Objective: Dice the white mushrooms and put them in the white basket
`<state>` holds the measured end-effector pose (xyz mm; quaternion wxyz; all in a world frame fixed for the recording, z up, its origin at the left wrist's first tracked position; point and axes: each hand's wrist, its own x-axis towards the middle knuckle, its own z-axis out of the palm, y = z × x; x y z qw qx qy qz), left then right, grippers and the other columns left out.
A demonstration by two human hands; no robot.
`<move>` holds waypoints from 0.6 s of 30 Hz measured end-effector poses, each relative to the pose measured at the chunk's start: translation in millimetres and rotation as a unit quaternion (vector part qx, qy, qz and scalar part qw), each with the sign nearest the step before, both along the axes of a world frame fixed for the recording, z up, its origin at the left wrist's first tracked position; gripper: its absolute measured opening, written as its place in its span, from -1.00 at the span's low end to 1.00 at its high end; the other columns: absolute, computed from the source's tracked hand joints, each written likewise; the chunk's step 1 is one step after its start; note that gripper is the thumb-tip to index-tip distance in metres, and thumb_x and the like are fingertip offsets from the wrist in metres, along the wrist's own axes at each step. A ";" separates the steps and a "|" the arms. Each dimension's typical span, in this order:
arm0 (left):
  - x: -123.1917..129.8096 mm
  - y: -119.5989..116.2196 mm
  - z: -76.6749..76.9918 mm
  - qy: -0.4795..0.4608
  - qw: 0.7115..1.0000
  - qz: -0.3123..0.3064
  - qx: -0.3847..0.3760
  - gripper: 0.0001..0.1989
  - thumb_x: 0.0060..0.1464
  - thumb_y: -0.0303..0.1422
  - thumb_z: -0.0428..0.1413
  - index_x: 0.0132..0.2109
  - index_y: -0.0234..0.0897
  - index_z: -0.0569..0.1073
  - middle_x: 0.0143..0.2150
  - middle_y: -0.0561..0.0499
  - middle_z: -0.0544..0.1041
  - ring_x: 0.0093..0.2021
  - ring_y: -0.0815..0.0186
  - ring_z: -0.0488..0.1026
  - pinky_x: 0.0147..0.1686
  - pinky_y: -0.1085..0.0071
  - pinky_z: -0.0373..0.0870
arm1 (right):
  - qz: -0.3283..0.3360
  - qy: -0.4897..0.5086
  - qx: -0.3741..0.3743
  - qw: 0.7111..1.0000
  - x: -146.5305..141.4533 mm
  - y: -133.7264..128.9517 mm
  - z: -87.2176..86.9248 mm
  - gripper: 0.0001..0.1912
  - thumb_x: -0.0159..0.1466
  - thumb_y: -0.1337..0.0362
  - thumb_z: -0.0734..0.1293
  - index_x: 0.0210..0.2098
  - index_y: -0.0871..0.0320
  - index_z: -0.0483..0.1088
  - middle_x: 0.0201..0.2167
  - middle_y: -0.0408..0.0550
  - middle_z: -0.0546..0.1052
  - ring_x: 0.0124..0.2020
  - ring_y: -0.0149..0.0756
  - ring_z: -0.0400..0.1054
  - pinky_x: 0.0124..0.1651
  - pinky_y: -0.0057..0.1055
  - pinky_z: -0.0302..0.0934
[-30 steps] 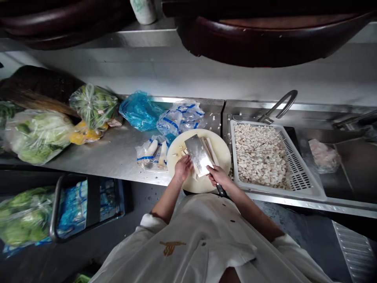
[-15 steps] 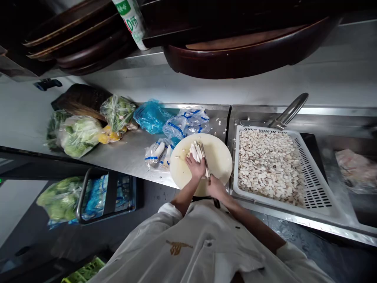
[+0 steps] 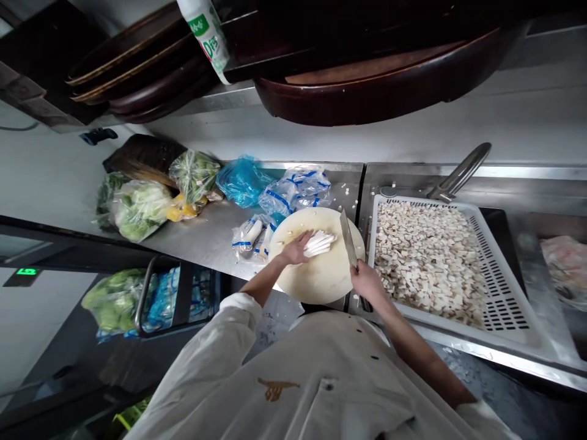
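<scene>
A round pale cutting board (image 3: 321,284) lies on the steel counter before me. White sliced strips (image 3: 320,243) are fanned out near its middle. My left hand (image 3: 296,249) rests at the left end of the strips, fingers extended and touching them. At the board's right side, my right hand (image 3: 365,280) is closed round the handle of a cleaver (image 3: 348,238). The blade points away from me, apart from the strips. Right of the board, a white perforated basket (image 3: 507,308) holds a heap of small chopped pale pieces (image 3: 426,263).
Plastic packs (image 3: 251,235), clear wrappers (image 3: 298,189) and a blue bag (image 3: 243,180) sit left of and behind the board. Bagged greens (image 3: 141,208) lie farther left. A faucet (image 3: 461,174) rises behind the basket. Dark trays (image 3: 367,107) overhang on a shelf.
The cleaver has moved right, away from the strips, with my right hand. The strips now lie fanned out and turned more sideways. My left hand has shifted left and its fingers point rightward.
</scene>
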<state>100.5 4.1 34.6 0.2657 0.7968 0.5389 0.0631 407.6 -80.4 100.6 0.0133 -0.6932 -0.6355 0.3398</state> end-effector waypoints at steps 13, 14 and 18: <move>8.3 -18.5 6.5 0.089 0.992 0.051 0.079 -0.03 0.09 0.07 0.32 0.49 -0.21 0.16 0.45 -0.33 0.30 0.43 -0.18 0.27 0.35 -0.10 0.28 | 0.065 -0.076 0.032 0.994 -15.1 -0.1 12.3 -0.64 0.56 0.16 0.10 0.01 0.15 0.48 -0.19 0.13 0.66 -0.16 -0.12 0.56 -0.23 -0.36 0.13; 7.3 -18.5 6.0 0.086 0.991 0.055 0.081 -0.05 0.08 0.07 0.32 0.47 -0.20 0.19 0.44 -0.32 0.32 0.41 -0.18 0.29 0.33 -0.11 0.29 | 0.067 -0.078 0.033 0.994 -16.8 1.9 12.6 -0.63 0.57 0.16 0.09 0.02 0.15 0.48 -0.19 0.12 0.66 -0.16 -0.13 0.55 -0.22 -0.37 0.12; 0.4 -18.8 4.3 0.077 0.991 0.081 0.079 -0.08 0.08 0.10 0.33 0.43 -0.21 0.24 0.39 -0.36 0.35 0.36 -0.24 0.30 0.31 -0.16 0.28 | 0.064 -0.080 0.012 0.995 -25.0 13.8 11.8 -0.65 0.56 0.21 0.11 -0.01 0.15 0.51 -0.13 0.11 0.67 -0.11 -0.18 0.54 -0.18 -0.40 0.14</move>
